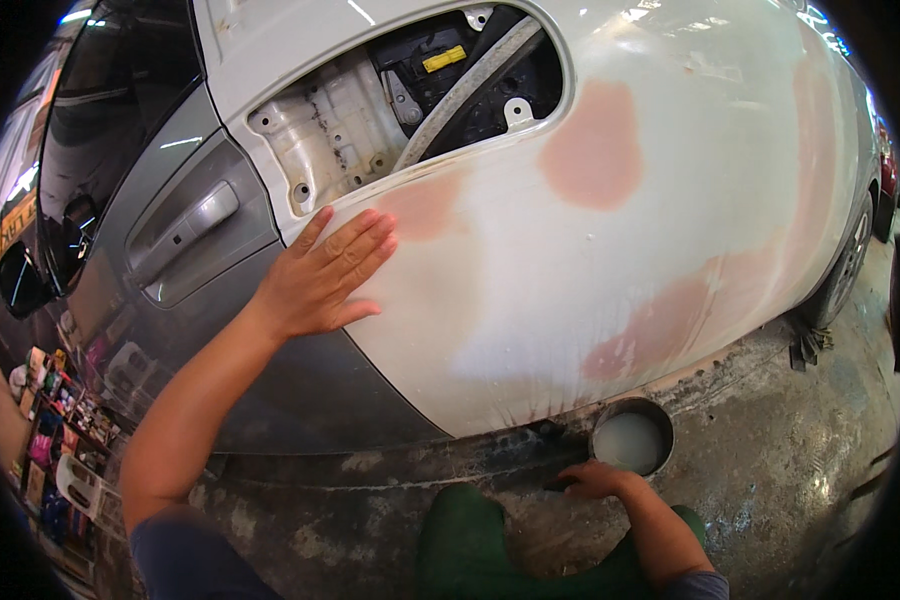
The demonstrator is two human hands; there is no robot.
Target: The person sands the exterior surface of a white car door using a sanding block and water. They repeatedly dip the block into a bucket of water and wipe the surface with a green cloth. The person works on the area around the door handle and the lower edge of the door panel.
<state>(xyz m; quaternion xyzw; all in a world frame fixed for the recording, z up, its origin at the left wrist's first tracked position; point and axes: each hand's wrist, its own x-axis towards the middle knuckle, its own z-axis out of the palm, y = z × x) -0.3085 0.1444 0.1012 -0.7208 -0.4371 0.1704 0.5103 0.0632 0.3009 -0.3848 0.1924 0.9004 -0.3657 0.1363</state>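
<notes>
**Left palm on a patchy white car panel, right hand low by a bucket**

At the far left of the frame stood a cluttered shelf (45, 430), with a black side mirror (20, 280) above it and a white plastic chair (78, 485) at lower left. Beside these came a dark grey car door (260, 390) with its handle (185, 232).

Left of centre, the left hand (332, 272) lay flat near the door seam, the middle fingers close together, thumb and little finger spread away, gripping nothing. It rested on the white body panel (510, 270), which filled the centre and upper right. The panel's surface was mottled: pink patches (592, 145), a dull beige area, bluish-white smears and drips along the lower edge. At upper centre, an opening (410, 105) exposed bare metal and a yellow connector (444, 59).

At lower centre, the right hand (595, 480) was beside a round bucket (632, 437) of cloudy liquid; a dark object (560, 484) showed at its fingers, but I cannot tell how they gripped. Stained concrete floor (770, 450) stretched rightward below a wheel (845, 270).
</notes>
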